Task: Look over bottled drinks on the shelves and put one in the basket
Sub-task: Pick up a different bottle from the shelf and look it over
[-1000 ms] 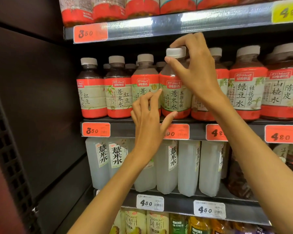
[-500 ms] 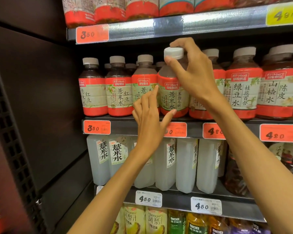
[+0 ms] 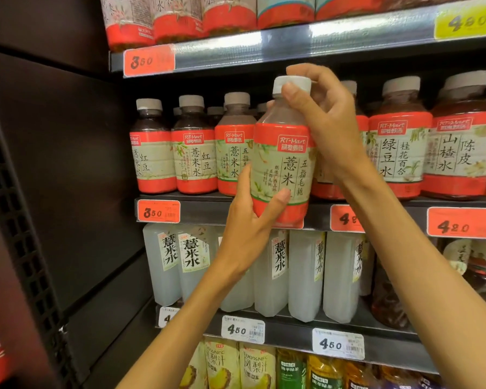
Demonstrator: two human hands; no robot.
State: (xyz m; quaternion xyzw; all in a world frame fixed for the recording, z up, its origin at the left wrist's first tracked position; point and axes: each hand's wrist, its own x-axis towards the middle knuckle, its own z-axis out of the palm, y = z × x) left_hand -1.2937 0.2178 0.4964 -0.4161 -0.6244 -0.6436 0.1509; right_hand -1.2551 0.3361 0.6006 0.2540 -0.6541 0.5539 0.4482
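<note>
We see the bottle (image 3: 282, 164), with a red and pale green label and a white cap (image 3: 291, 84), held upright in front of the middle shelf (image 3: 208, 211), out of its row and closer to us than the others. Our right hand (image 3: 323, 122) reaches in from the right and pinches the cap between thumb and curled fingers, its grip clenched on the top of the bottle. Our left hand (image 3: 253, 217) comes up from below, its grip grasping the lower body: the thumb lies across the front of the label near the red bottom band, and the fingers wrap around the left side.

Behind the bottle, the middle shelf carries a row of similar bottles (image 3: 194, 153) with grey caps and darker contents on the left, and more red-labelled ones (image 3: 399, 147) on the right. Orange price tags hang on the shelf edge, one reading 350 (image 3: 158, 211) and one reading 420 (image 3: 463, 223). The shelf above holds more red-banded bottles (image 3: 177, 21), with a yellow tag (image 3: 465, 22) at the right end of its edge. Below, tall cloudy white bottles (image 3: 191, 262) stand side by side, with white 450 tags (image 3: 243, 329) on that shelf's edge. At the bottom we see yellow and green juice cartons (image 3: 253, 366). A dark panel (image 3: 68, 164) closes the left side of the shelving.
</note>
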